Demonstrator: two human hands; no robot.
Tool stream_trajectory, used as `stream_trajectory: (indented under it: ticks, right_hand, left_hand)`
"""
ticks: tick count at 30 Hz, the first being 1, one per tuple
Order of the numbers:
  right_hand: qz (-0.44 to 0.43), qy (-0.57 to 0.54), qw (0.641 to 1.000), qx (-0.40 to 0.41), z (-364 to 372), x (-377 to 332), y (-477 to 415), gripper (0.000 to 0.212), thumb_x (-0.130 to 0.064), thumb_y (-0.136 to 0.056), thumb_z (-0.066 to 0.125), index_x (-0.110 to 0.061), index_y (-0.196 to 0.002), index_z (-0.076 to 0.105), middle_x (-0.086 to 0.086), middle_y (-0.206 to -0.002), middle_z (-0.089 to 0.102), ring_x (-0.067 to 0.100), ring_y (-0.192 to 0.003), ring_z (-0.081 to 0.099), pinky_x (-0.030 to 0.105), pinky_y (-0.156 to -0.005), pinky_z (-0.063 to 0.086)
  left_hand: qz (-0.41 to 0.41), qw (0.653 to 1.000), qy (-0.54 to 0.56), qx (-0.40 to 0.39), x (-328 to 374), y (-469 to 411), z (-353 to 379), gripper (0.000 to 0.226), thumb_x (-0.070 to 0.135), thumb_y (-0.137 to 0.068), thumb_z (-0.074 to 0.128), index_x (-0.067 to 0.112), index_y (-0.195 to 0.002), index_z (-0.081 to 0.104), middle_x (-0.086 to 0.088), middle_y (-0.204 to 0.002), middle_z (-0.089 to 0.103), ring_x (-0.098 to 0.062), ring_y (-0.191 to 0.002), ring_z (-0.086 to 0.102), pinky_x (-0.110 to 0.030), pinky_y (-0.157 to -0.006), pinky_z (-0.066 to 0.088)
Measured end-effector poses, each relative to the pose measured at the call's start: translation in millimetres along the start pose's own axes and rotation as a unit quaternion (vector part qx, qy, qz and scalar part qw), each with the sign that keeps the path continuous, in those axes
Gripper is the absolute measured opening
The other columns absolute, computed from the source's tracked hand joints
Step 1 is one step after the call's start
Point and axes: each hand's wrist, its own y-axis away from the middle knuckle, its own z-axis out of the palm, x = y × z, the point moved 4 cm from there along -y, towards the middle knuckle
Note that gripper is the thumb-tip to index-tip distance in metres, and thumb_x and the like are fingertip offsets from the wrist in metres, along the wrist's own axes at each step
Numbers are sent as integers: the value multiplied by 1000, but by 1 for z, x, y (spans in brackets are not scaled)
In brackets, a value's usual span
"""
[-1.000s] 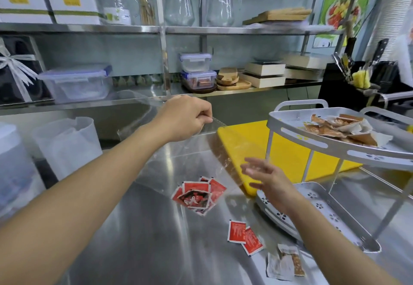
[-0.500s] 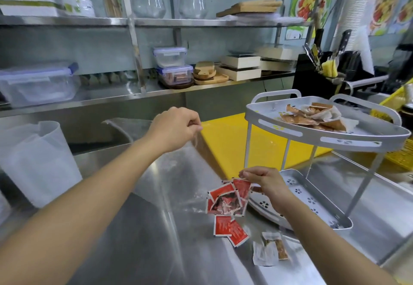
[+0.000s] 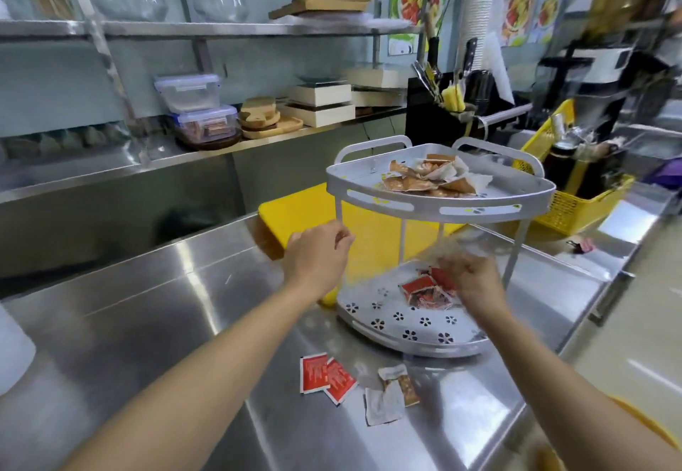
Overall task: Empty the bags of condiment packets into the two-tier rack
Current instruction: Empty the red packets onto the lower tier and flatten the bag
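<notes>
A grey two-tier rack (image 3: 441, 208) stands on the steel counter. Its top tier holds brown and white packets (image 3: 430, 179). Both my hands hold a clear plastic bag (image 3: 459, 240) stretched over the lower tier (image 3: 402, 326). My left hand (image 3: 319, 254) pinches one end by the rack's left post. My right hand (image 3: 468, 278) grips the other end, blurred, just above red packets (image 3: 428, 288) lying on the lower tier. Two red packets (image 3: 326, 378) and two pale packets (image 3: 391, 391) lie on the counter in front of the rack.
A yellow cutting board (image 3: 295, 216) lies behind the rack. A yellow basket (image 3: 575, 193) with bottles stands to the right, next to a black knife holder (image 3: 454, 112). Wall shelves behind carry lidded boxes (image 3: 195, 109) and wooden trays. The counter edge runs close on the right.
Both hands carried the bag with the red packets rightward from above the counter to the rack's lower tier. Red packets now lie on that tier. My view has turned right.
</notes>
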Motion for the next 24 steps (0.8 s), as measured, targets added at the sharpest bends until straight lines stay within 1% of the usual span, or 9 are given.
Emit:
stream_trajectory:
  ticks: [3,6,8,11,15,17,19,22,24]
  right_hand:
    - [25,109,993,-34,-2,30,15,11,-11,-80,62,-9,-81,73,19,-85,73,34,-80,67,45,-76,53]
    - [28,137,989,-46,-8,39,22,18,-5,-82,58,-12,-86,74,13,-89,74,29,-83,66,40,-77,51]
    - [1,162,986,-36,-7,34,20,17,-8,-83,58,-11,-88,74,14,-92,74,31,-87,66,40,-78,51]
    - [-54,262,962,-57,-8,19,22,17,-17,-86,56,-13,-89,72,15,-93,74,34,-90,65,39,-79,48]
    - [-177,313,933,-18,-2,-2,31,16,-15,-77,61,-4,-87,67,22,-85,71,34,-84,68,37,-78,48]
    - [-47,317,947,16,12,-18,42,31,-4,-59,80,-3,-86,66,18,-81,71,27,-86,68,26,-72,46]
    - [53,285,957,5,12,-17,44,19,4,-71,62,2,-90,62,20,-83,67,34,-88,64,31,-70,42]
    - [-85,234,964,-95,5,11,32,31,-24,-72,46,0,-70,64,29,-78,68,40,-73,61,33,-59,32]
    - [-84,177,979,-64,-12,24,33,27,-29,-67,46,-20,-42,52,9,-51,63,27,-53,52,30,-52,27]
  left_hand:
    - [-21,992,-52,-111,-3,11,37,20,29,-92,47,21,-105,60,-5,-111,69,-28,-107,58,-38,-89,38]
    - [16,990,-105,-97,9,16,40,40,27,-89,52,18,-127,44,-5,-124,57,-27,-116,51,-40,-93,35]
    - [156,975,-159,-29,35,24,32,47,23,-82,59,15,-126,45,-7,-120,57,-28,-111,53,-40,-91,37]
    - [382,912,-145,42,81,47,32,42,10,-68,63,14,-110,57,-8,-105,65,-28,-95,61,-35,-85,40]
    - [524,830,-190,13,114,64,60,41,11,-73,51,23,-111,61,-2,-111,67,-21,-99,62,-32,-89,45]
    - [544,799,-255,-12,118,62,77,36,19,-78,52,33,-109,62,6,-116,66,-15,-104,62,-28,-92,47]
    - [549,780,-301,-32,120,59,87,24,23,-78,58,34,-97,66,11,-97,71,-10,-90,64,-26,-91,48]
    - [509,789,-340,-62,125,49,88,9,21,-69,62,28,-67,68,12,-59,68,-7,-62,62,-19,-78,47]
    - [484,797,-354,-71,130,43,84,12,19,-60,61,26,-51,64,11,-48,64,-6,-54,58,-18,-71,46]
